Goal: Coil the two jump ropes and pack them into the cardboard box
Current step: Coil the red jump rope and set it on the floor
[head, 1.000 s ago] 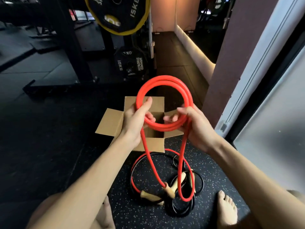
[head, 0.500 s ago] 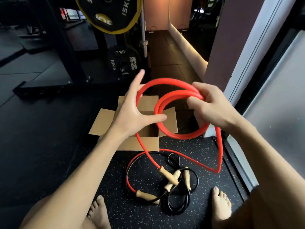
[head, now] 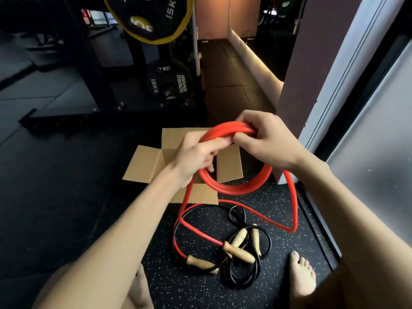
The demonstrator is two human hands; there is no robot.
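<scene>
Fingers (head: pixel 219 142) of left hand (head: pixel 196 158) and right hand (head: pixel 267 144) pinch the red jump rope (head: pixel 234 188) coil. Its tail, perhaps tangled in the black jump rope (head: pixel 266 238), could snag.

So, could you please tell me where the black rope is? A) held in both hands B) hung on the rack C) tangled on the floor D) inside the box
C: the black rope lies in a loose tangle on the floor, while the left hand and right hand grip the red rope.

Speckled floor (head: pixel 191 288) carries the cardboard box (head: pixel 145 166), black jump rope (head: pixel 239 285), wooden handles (head: pixel 239 253).
</scene>
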